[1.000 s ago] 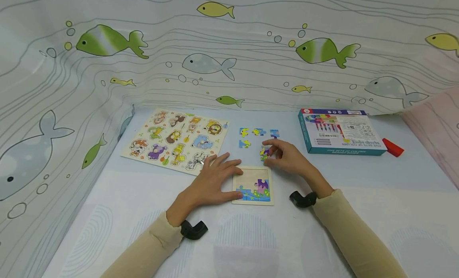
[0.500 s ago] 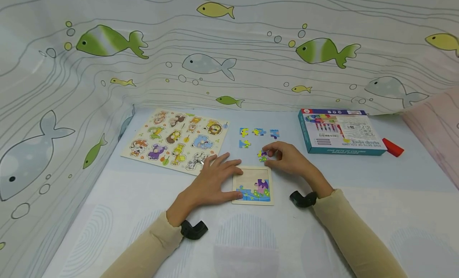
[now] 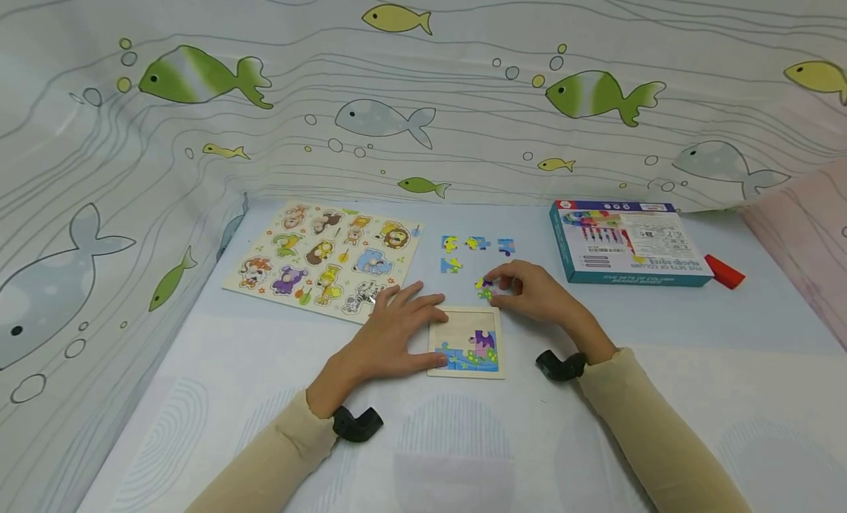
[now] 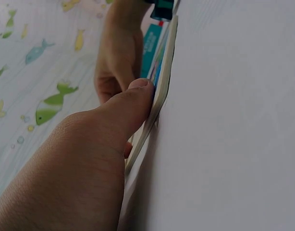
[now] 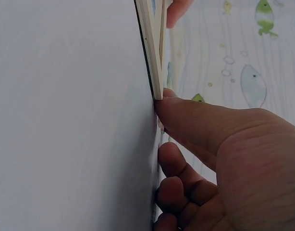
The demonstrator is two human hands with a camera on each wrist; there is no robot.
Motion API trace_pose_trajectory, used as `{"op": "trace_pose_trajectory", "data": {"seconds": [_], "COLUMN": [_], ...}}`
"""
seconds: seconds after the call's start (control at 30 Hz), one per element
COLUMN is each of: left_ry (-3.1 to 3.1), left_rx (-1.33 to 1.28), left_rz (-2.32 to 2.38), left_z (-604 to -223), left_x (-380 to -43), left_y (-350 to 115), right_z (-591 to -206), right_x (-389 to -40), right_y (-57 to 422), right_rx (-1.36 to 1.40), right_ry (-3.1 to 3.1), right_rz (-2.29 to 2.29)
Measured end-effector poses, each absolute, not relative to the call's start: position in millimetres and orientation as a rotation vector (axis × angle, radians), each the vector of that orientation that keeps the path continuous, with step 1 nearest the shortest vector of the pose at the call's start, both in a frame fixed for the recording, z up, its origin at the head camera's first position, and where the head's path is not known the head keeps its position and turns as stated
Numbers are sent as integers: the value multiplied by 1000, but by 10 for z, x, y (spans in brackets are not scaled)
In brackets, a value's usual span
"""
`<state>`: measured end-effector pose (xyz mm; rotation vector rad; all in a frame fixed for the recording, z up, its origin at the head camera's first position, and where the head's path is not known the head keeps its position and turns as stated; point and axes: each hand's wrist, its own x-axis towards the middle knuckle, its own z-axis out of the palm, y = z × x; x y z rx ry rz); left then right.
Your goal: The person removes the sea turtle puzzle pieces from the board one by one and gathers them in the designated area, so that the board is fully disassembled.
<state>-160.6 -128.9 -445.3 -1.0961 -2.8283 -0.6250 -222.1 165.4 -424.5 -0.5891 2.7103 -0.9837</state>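
Right fingers: the right hand (image 3: 539, 296) pinches a small puzzle piece (image 3: 484, 286) with bent fingertips, down on the table.
Puzzle piece: it is little, with yellow, green and a bit of purple on it. It sits just past the far edge of the puzzle tray (image 3: 467, 342), close to its right corner.
Left fingers: the left hand (image 3: 390, 336) lies flat with fingers spread apart. They rest on the left side of the puzzle tray, and the thumb (image 4: 133, 96) presses on the tray's near edge.
Puzzle tray: a small square wooden board with a pale rim. The bottom row is filled with blue, green and purple pieces. The top part shows bare wood.
Loose pieces: four blue and yellow pieces (image 3: 476, 249) lie in a little group farther back, apart from the hands.
Animal board (image 3: 324, 256): a big pale board with many cartoon animals, to the left, near the left fingertips.
Box (image 3: 625, 242): a flat teal box lies to the right, with a red block (image 3: 725, 271) beside it.
Table (image 3: 463, 439): covered in a light blue and white cloth.
Curtain (image 3: 423, 94): white with green, yellow and grey fish, behind it all.
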Motion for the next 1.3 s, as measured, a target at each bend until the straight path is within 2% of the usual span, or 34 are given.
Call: {"op": "trace_pose_trajectory", "data": {"seconds": [1.3], "left_ry": [-2853], "left_rx": [-1091], "left_rz": [-614], "left_z": [-4458], "left_x": [-1582], "left_y": [-1286], "right_z": [-4257], "right_x": [-2516], "right_y": [1508], "right_rx": [-375], "right_ry": [2786], "right_rz": [-1006]}}
